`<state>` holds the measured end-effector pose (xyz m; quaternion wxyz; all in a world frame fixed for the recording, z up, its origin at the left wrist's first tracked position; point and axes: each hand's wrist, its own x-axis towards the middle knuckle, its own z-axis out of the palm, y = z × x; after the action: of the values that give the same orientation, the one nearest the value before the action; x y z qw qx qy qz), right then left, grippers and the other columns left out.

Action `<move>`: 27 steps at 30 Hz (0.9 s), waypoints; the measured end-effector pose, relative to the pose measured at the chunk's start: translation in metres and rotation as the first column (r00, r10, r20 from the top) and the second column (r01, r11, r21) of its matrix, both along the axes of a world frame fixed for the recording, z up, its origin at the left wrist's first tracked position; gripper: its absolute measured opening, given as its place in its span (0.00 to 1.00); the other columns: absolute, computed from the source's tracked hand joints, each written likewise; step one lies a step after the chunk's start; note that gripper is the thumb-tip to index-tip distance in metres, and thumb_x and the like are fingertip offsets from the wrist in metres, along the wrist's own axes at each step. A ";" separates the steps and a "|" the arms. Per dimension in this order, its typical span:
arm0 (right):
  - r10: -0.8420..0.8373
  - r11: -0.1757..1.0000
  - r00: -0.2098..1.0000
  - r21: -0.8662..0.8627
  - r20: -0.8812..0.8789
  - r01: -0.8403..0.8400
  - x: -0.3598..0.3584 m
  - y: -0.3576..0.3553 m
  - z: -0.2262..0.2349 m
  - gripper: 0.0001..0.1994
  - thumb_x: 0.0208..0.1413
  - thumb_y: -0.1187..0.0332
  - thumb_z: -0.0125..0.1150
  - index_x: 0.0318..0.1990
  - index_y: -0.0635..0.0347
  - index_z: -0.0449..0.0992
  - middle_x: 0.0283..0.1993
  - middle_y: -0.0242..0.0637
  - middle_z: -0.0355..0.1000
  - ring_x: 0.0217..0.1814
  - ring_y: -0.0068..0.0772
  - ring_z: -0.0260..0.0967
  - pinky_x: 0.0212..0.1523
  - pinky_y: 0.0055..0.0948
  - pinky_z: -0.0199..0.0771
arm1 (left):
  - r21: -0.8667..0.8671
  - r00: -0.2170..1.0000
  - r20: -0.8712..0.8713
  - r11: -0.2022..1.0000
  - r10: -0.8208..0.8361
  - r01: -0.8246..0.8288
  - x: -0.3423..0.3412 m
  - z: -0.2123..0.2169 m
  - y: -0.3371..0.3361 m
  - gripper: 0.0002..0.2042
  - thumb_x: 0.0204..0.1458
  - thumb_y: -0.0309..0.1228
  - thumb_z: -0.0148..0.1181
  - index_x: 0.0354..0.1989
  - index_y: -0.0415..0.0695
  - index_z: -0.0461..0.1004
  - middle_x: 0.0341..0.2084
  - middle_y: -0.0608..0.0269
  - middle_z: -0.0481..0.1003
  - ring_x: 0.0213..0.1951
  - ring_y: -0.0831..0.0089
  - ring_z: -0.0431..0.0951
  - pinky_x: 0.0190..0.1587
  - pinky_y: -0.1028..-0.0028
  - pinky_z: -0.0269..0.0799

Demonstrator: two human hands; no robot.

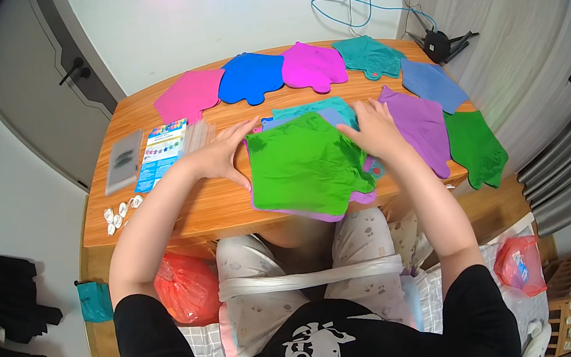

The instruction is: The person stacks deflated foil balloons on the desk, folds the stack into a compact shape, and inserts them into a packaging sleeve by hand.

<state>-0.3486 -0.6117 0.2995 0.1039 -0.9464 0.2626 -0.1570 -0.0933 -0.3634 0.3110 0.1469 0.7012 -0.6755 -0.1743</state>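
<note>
A stack of coloured, turtle-like flat shapes, perhaps fabric or thin plastic, lies before me at the table's front edge. On top is a bright green piece [302, 169]; purple, teal and blue edges show from under it. My left hand [222, 154] is open, with thumb and fingers spread along the stack's left edge. At the upper right edge, my right hand [375, 131] rests with its thumb on the green piece and its fingers stretched apart. A purple piece [418, 123] lies just right of that hand.
Along the table's far and right sides lie pink [190, 95], blue [253, 77], magenta [313, 66], teal [369, 57], slate-blue [432, 81] and dark green pieces [475, 148]. At left are clear bags [124, 161], a printed card [160, 156] and white string bundles [115, 215]. A router [437, 45] stands behind.
</note>
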 end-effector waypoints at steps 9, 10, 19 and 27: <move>0.264 0.961 0.964 0.097 -0.039 -0.259 0.000 0.014 -0.005 0.29 0.60 0.55 0.62 0.65 0.58 0.66 0.65 0.50 0.67 0.74 0.48 0.56 0.75 0.50 0.47 | 0.017 0.997 0.072 0.999 0.029 -0.030 0.013 -0.016 -0.002 0.73 0.23 0.48 0.85 0.77 0.53 0.35 0.75 0.47 0.43 0.75 0.47 0.44 0.73 0.52 0.44; 0.265 0.961 0.964 0.099 -0.039 -0.260 0.000 0.014 -0.004 0.29 0.60 0.55 0.62 0.65 0.58 0.66 0.65 0.50 0.67 0.74 0.48 0.56 0.75 0.50 0.47 | 0.004 0.996 0.085 0.999 0.031 -0.032 0.013 -0.016 -0.001 0.73 0.23 0.49 0.85 0.77 0.53 0.35 0.75 0.47 0.44 0.74 0.47 0.44 0.73 0.52 0.44; 0.194 0.901 0.961 0.350 0.199 -0.254 -0.059 0.035 0.016 0.34 0.55 0.58 0.68 0.66 0.62 0.63 0.61 0.54 0.68 0.63 0.53 0.67 0.66 0.43 0.63 | -0.013 0.990 0.124 0.997 -0.071 0.073 0.022 -0.025 0.002 0.61 0.25 0.51 0.83 0.73 0.48 0.54 0.71 0.46 0.54 0.72 0.48 0.52 0.72 0.52 0.49; 0.202 0.972 0.961 0.084 0.190 -0.221 -0.102 0.086 -0.018 0.45 0.43 0.62 0.78 0.69 0.61 0.59 0.60 0.52 0.68 0.65 0.53 0.63 0.65 0.44 0.61 | -0.137 0.999 0.021 0.989 -0.047 0.049 0.017 -0.023 0.007 0.57 0.28 0.51 0.82 0.70 0.44 0.59 0.66 0.47 0.63 0.68 0.51 0.60 0.70 0.57 0.53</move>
<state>-0.4508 -0.5259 0.2816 0.1928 -0.9442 0.1570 -0.2159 -0.0761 -0.3563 0.2882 0.1844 0.6746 -0.7039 -0.1246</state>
